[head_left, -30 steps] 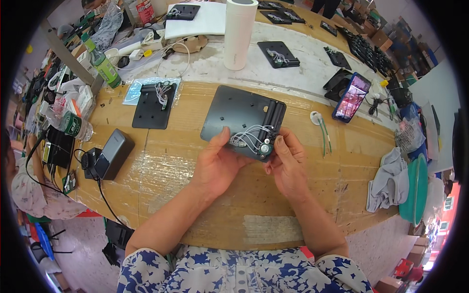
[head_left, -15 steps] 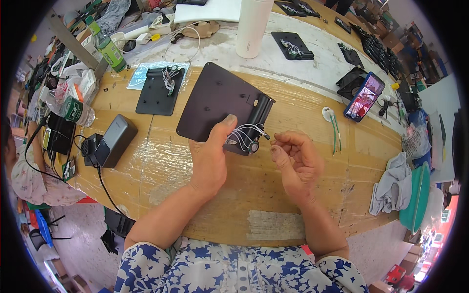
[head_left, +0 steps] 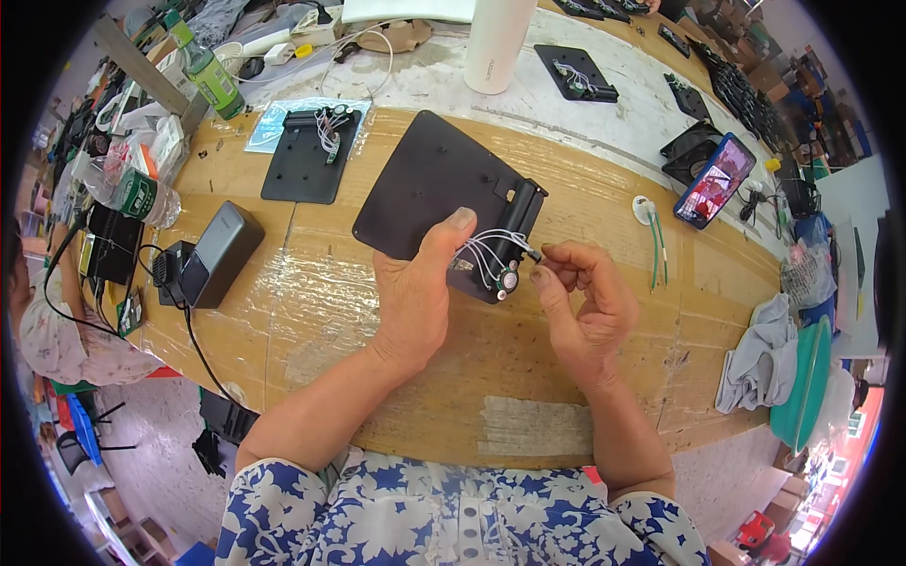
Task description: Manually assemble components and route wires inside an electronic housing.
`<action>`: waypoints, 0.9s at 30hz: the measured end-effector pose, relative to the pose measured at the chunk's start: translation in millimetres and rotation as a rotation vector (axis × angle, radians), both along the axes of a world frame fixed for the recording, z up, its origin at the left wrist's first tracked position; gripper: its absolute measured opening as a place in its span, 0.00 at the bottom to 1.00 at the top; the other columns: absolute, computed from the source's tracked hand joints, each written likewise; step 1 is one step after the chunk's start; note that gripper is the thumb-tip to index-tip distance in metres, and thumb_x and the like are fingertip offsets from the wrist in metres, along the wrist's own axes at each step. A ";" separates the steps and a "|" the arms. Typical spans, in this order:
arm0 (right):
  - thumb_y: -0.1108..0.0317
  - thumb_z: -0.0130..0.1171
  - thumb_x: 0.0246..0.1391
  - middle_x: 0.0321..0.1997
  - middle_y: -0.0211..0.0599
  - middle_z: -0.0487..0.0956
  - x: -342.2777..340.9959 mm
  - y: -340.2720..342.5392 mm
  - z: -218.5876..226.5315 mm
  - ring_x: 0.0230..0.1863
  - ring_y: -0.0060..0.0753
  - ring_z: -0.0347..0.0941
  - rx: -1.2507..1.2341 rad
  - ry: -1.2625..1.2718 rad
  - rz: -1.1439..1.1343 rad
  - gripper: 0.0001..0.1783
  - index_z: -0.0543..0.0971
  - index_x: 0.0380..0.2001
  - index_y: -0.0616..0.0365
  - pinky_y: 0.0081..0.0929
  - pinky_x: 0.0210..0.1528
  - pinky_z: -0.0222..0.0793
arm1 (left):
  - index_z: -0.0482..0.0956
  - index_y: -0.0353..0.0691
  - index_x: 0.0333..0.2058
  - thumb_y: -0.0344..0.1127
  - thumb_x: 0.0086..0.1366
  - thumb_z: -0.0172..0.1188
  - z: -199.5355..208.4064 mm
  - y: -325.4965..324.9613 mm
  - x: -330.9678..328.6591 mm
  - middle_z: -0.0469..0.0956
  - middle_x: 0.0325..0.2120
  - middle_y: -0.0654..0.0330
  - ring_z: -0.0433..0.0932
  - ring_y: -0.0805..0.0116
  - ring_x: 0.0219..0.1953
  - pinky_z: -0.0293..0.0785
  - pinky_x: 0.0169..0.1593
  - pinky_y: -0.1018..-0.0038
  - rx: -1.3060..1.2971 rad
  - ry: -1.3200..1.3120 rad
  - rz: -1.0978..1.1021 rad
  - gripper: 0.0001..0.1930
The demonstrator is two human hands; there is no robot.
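My left hand (head_left: 415,297) grips a flat black plastic panel (head_left: 429,184) by its lower edge, thumb on top and the other fingers hidden beneath. The panel is tilted, with a ribbed black hinge-like bar (head_left: 525,212) along its right side. Thin white wires (head_left: 491,245) loop from near my thumb to small round parts (head_left: 508,280) at the panel's lower right corner. My right hand (head_left: 593,300) is curled just right of these wires, its index fingertip beside a dark wire end (head_left: 534,255). Whether thumb and finger pinch anything is too small to tell.
A similar black panel with wires (head_left: 311,170) lies at left on a blue sheet. Near it stand a dark grey box-shaped device (head_left: 225,255) with a cable and a plastic bottle (head_left: 151,200). A white cylinder (head_left: 495,47), a propped phone (head_left: 714,181) and green wires (head_left: 658,247) are farther right.
The panel and my left hand have shifted slightly right. My right hand has moved slightly right too, and its fingertips are now closer to the dark wire end.
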State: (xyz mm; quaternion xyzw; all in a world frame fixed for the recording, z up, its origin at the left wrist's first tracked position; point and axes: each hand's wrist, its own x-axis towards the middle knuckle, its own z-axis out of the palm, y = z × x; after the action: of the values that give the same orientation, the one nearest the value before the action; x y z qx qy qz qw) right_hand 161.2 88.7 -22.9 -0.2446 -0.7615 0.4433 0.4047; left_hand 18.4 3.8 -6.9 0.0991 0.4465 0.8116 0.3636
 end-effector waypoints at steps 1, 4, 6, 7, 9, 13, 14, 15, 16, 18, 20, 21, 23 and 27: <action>0.82 0.61 0.54 0.34 0.32 0.77 -1.3 0.3 -1.3 0.32 0.15 0.70 -0.002 -0.003 0.001 0.09 0.77 0.39 0.67 0.14 0.35 0.66 | 0.79 0.38 0.41 0.29 0.63 0.60 0.1 0.2 -0.4 0.78 0.36 0.68 0.74 0.82 0.39 0.72 0.45 0.80 -0.006 0.009 -0.009 0.08; 0.83 0.63 0.47 0.28 0.32 0.78 -4.9 3.8 -4.5 0.24 0.16 0.71 0.068 0.064 -0.057 0.11 0.78 0.36 0.64 0.15 0.25 0.66 | 0.79 0.37 0.41 0.29 0.63 0.60 2.7 0.0 0.3 0.78 0.36 0.68 0.74 0.82 0.38 0.72 0.43 0.80 -0.016 0.021 -0.022 0.08; 0.84 0.63 0.46 0.28 0.32 0.78 -3.9 5.7 -4.2 0.24 0.16 0.71 0.099 0.053 -0.051 0.12 0.78 0.36 0.64 0.15 0.25 0.65 | 0.79 0.37 0.41 0.29 0.63 0.60 3.0 0.7 1.0 0.78 0.35 0.68 0.74 0.82 0.37 0.72 0.43 0.81 -0.020 0.024 -0.028 0.08; 0.84 0.63 0.46 0.28 0.32 0.78 -4.1 5.9 -4.0 0.24 0.16 0.71 0.096 0.050 -0.052 0.12 0.78 0.36 0.64 0.15 0.25 0.65 | 0.79 0.36 0.41 0.29 0.63 0.60 2.3 1.5 1.1 0.78 0.35 0.68 0.74 0.82 0.36 0.72 0.42 0.81 -0.024 0.054 -0.019 0.08; 0.84 0.64 0.46 0.27 0.32 0.78 -4.5 5.8 -2.3 0.23 0.16 0.70 0.097 0.070 -0.047 0.11 0.79 0.35 0.64 0.15 0.25 0.65 | 0.79 0.36 0.41 0.29 0.63 0.61 3.3 1.6 2.4 0.78 0.35 0.68 0.74 0.82 0.36 0.73 0.41 0.81 -0.028 0.082 -0.010 0.08; 0.84 0.64 0.46 0.27 0.31 0.77 -5.0 6.5 1.9 0.23 0.17 0.69 0.153 0.037 -0.040 0.10 0.79 0.34 0.63 0.15 0.25 0.64 | 0.78 0.36 0.41 0.29 0.63 0.61 5.6 -0.3 3.4 0.78 0.35 0.68 0.74 0.82 0.36 0.72 0.42 0.81 -0.028 0.105 -0.024 0.09; 0.84 0.63 0.46 0.27 0.31 0.77 -5.5 6.8 2.5 0.23 0.17 0.69 0.178 0.025 -0.044 0.10 0.79 0.33 0.63 0.15 0.25 0.64 | 0.78 0.36 0.41 0.29 0.63 0.61 4.9 -0.9 2.9 0.78 0.35 0.67 0.74 0.82 0.37 0.72 0.42 0.81 -0.024 0.108 -0.029 0.09; 0.84 0.63 0.46 0.27 0.31 0.77 -5.1 7.2 2.8 0.23 0.16 0.69 0.202 0.015 -0.048 0.09 0.79 0.33 0.63 0.16 0.25 0.64 | 0.78 0.36 0.41 0.29 0.63 0.61 4.7 -0.5 2.9 0.78 0.35 0.67 0.74 0.82 0.37 0.72 0.42 0.81 -0.025 0.109 -0.031 0.09; 0.84 0.63 0.46 0.27 0.31 0.77 -4.4 7.3 2.7 0.23 0.16 0.69 0.202 0.015 -0.050 0.09 0.79 0.33 0.63 0.16 0.25 0.64 | 0.78 0.36 0.41 0.30 0.62 0.61 4.5 0.3 2.4 0.78 0.36 0.67 0.75 0.81 0.37 0.73 0.43 0.80 -0.009 0.085 -0.023 0.09; 0.85 0.63 0.47 0.26 0.31 0.76 -3.6 7.1 2.1 0.23 0.17 0.69 0.107 0.032 -0.024 0.09 0.78 0.32 0.64 0.15 0.25 0.64 | 0.78 0.37 0.41 0.30 0.62 0.61 4.4 1.1 0.2 0.78 0.36 0.67 0.75 0.81 0.38 0.73 0.43 0.80 0.007 0.060 -0.016 0.09; 0.85 0.63 0.47 0.26 0.32 0.76 -3.4 6.3 3.9 0.23 0.17 0.69 0.107 0.029 -0.014 0.09 0.78 0.32 0.64 0.15 0.26 0.64 | 0.77 0.38 0.43 0.30 0.62 0.61 4.3 1.0 -3.3 0.78 0.37 0.66 0.77 0.78 0.39 0.74 0.43 0.78 0.016 -0.119 -0.057 0.11; 0.84 0.63 0.48 0.27 0.32 0.76 -3.4 5.8 4.7 0.23 0.17 0.69 0.107 0.026 -0.002 0.08 0.78 0.32 0.64 0.15 0.26 0.65 | 0.77 0.38 0.43 0.30 0.62 0.61 3.0 1.0 -4.8 0.78 0.37 0.66 0.77 0.78 0.39 0.74 0.43 0.78 0.017 -0.119 -0.056 0.11; 0.84 0.63 0.48 0.27 0.32 0.76 -3.6 4.3 4.2 0.24 0.18 0.69 0.104 0.034 0.002 0.08 0.78 0.33 0.64 0.16 0.26 0.65 | 0.74 0.40 0.47 0.34 0.65 0.58 -0.6 0.8 -7.0 0.79 0.39 0.63 0.81 0.72 0.39 0.78 0.43 0.73 -0.005 -0.159 -0.088 0.13; 0.85 0.62 0.49 0.27 0.33 0.76 -4.7 3.2 -1.4 0.24 0.19 0.70 0.082 0.058 0.000 0.08 0.78 0.33 0.65 0.16 0.26 0.65 | 0.74 0.40 0.46 0.34 0.65 0.58 -0.7 0.5 -7.8 0.79 0.39 0.63 0.81 0.71 0.39 0.79 0.43 0.73 -0.002 -0.214 -0.112 0.12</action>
State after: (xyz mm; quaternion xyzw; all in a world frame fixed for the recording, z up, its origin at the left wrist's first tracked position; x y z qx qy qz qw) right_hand 156.5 92.0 -24.3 -0.2150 -0.7668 0.4187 0.4364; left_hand 10.6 4.3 -7.6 0.0364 0.3999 0.7954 0.4539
